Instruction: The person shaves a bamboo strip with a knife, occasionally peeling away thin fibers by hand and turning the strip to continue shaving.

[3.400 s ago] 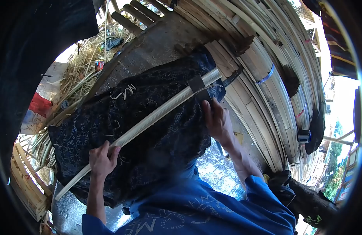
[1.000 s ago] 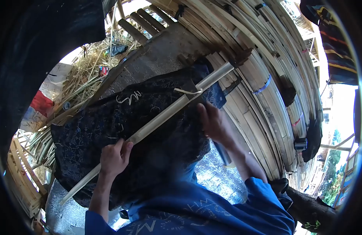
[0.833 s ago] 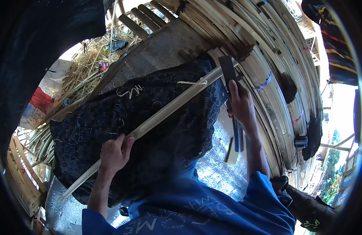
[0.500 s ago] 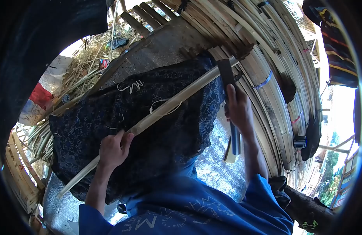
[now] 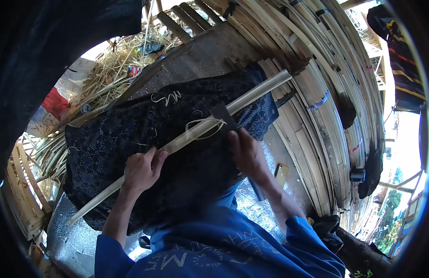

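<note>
A long pale bamboo strip [image 5: 258,92] lies slantwise over a dark blue patterned cloth [image 5: 103,143] spread across my lap. My left hand [image 5: 142,170] is closed around the strip's lower half. My right hand [image 5: 248,153] grips a dark, broad-bladed knife [image 5: 222,116], its blade against the strip near the middle. Part of the knife's handle shows below my right wrist. Thin curled shavings [image 5: 205,127] hang at the strip beside the blade, and another curl [image 5: 167,97] rests on the cloth.
Stacked bamboo slats [image 5: 312,111], bound with ties, curve along the right side. A phone [image 5: 281,173] lies near my right forearm. Straw and scraps [image 5: 115,69] are heaped at the upper left. A small boxy device [image 5: 358,175] sits against the slats.
My right hand has drawn the knife from the strip's upper end down and left to near its middle. My left hand keeps its hold. The whole view has shifted slightly.
</note>
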A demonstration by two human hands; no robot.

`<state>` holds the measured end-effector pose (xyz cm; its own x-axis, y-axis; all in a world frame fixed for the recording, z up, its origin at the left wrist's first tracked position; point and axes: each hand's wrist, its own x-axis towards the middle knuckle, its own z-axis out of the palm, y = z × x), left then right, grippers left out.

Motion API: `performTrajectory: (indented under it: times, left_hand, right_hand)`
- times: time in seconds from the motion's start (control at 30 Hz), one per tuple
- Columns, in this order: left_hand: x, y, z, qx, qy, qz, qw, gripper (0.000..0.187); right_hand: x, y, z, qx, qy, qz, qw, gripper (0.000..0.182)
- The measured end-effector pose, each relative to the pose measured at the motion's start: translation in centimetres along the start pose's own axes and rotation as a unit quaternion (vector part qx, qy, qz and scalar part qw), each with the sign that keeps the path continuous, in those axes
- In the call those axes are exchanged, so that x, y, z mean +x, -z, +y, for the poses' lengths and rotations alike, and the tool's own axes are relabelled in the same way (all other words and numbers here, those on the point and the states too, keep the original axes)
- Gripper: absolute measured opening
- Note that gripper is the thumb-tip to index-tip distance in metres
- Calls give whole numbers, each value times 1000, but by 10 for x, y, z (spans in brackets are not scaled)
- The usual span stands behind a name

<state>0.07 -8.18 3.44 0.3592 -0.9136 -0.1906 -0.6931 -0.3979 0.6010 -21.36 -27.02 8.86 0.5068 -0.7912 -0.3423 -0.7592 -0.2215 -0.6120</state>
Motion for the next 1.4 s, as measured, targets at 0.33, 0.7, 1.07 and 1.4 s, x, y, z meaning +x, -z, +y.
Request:
performTrajectory:
  times: [0.33,0.7,1.07,1.4]
  left_hand:
    - [0,1,-1,-4,-18,10,1000,44]
    - [-26,2,-17,-4,-10,61,998,40]
    - [-24,-7,-23,-20,-19,49,998,35]
    - [-54,22,-39,-17,8,97,995,30]
  right_hand:
    - [-10,-13,-26,15,-30,-8,999,31]
    - [9,4,-7,-7,-46,97,994,36]
    - [-57,-99,-39,-90,-3,-168,982,30]
    - [-3,16,-20,40,-31,89,995,41]
